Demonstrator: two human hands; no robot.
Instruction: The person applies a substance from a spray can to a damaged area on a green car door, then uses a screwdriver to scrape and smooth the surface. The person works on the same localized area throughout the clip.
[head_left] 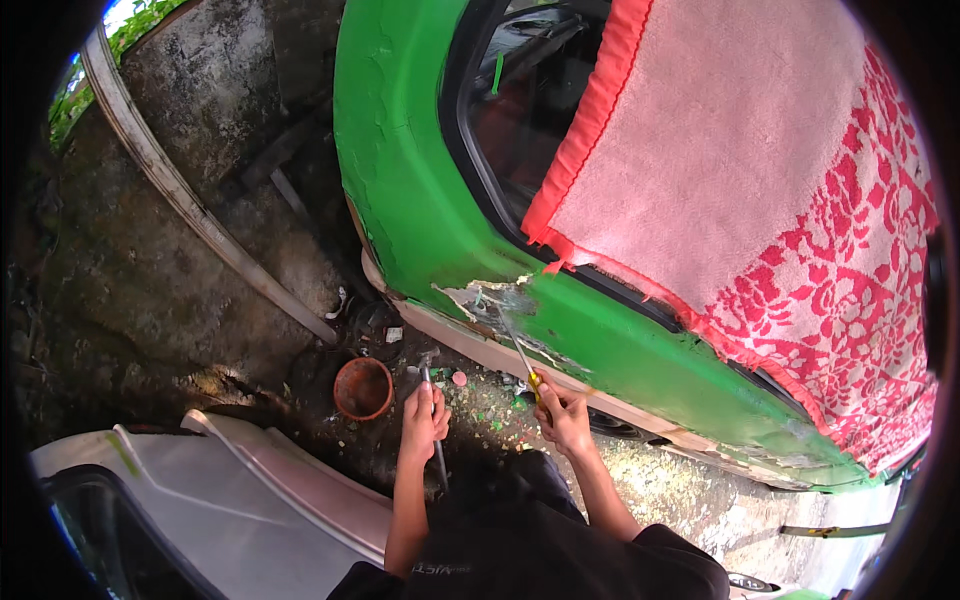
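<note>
My left hand [424, 424] is closed round the handle of a hammer [427, 366], whose metal head points up and away from me. In my right hand [564, 415] I grip a screwdriver [519, 345] with a yellow handle and a long thin shaft. Its tip lies at a damaged patch [487, 300] on the green car body [420, 190], where paint has come off and grey and whitish material shows. The hammer head is apart from the screwdriver.
A pink and red patterned blanket [700, 170] covers the car's window side. A round reddish-brown pot [363, 389] stands on the ground among paint chips [490, 410]. Close on the left is a pale car panel [250, 490]. A long curved strip [190, 200] leans at the far left.
</note>
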